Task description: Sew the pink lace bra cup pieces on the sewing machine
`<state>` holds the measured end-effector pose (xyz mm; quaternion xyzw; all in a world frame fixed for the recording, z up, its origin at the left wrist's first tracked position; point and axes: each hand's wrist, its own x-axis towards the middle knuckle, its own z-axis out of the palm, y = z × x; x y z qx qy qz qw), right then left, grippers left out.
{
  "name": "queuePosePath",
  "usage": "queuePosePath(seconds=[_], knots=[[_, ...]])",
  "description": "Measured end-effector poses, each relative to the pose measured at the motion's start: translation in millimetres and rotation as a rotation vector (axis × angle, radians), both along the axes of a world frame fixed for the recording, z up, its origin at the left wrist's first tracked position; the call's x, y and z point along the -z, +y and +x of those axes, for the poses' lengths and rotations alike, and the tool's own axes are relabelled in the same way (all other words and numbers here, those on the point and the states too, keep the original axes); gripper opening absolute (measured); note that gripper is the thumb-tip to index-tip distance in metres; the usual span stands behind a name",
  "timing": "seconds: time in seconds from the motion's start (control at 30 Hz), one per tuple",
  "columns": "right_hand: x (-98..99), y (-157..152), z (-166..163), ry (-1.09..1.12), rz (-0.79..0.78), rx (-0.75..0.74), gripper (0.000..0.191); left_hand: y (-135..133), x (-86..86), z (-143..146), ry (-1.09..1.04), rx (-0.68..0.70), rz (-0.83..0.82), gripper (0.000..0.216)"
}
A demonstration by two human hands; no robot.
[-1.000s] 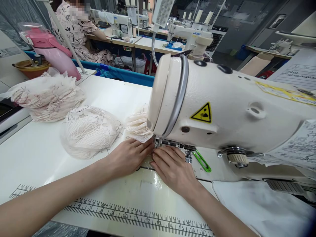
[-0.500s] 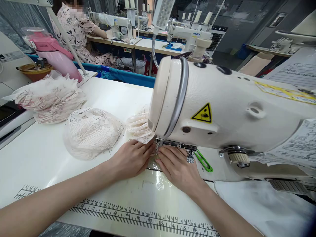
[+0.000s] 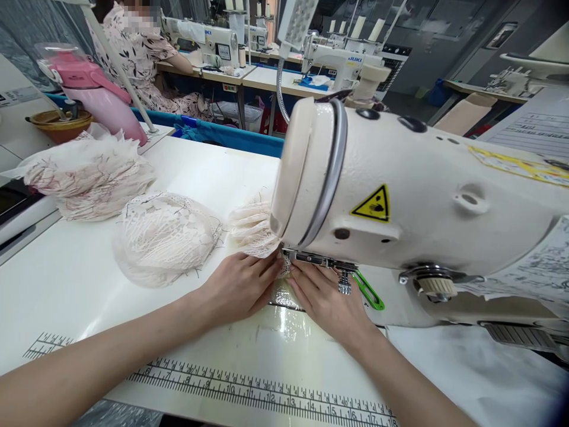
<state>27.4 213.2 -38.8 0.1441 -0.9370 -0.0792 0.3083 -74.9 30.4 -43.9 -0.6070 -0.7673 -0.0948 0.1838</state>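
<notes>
Cream lace fabric [image 3: 252, 230] lies gathered in folds at the sewing machine [image 3: 400, 172], running under the needle end of its head. My left hand [image 3: 240, 286] presses its closed fingers on the near edge of this lace, just left of the needle area. Close by on the right, my right hand [image 3: 332, 301] holds the lace down, fingers together and partly under the metal guide [image 3: 311, 258]. A narrow strip of lace shows between both hands. The needle itself and my right fingertips are hidden.
Two lace bundles, a rounded one [image 3: 166, 237] and a larger one with dark threads [image 3: 89, 175], lie left. A green thread snipper [image 3: 370, 292] rests behind my right hand. A pink bottle [image 3: 95, 107] stands back left. Beyond, a person [image 3: 133, 59] sits at another machine.
The view has shifted slightly, so the machine appears a little further right. Both hands stay at the lace, and the gap between them looks slightly wider.
</notes>
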Motion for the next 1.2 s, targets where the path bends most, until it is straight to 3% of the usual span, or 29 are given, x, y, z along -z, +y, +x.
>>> queuePosePath(seconds=[0.27, 0.47, 0.9, 1.2], knots=[[2.1, 3, 0, -0.003, 0.046, 0.049, 0.015, 3, -1.7, -1, -0.024, -0.022, -0.019, 0.034], [1.1, 2, -1, 0.007, 0.102, 0.085, 0.018, 2, 1.7, 2, 0.077, -0.047, 0.024, 0.032], [17.7, 4, 1, -0.105, -0.200, 0.063, 0.026, -6, 5.0, -6, 0.016, 0.006, 0.015, 0.035], [17.3, -2, 4, -0.175, -0.104, 0.154, 0.032, -7, 3.4, -13, -0.046, 0.006, -0.024, 0.034]])
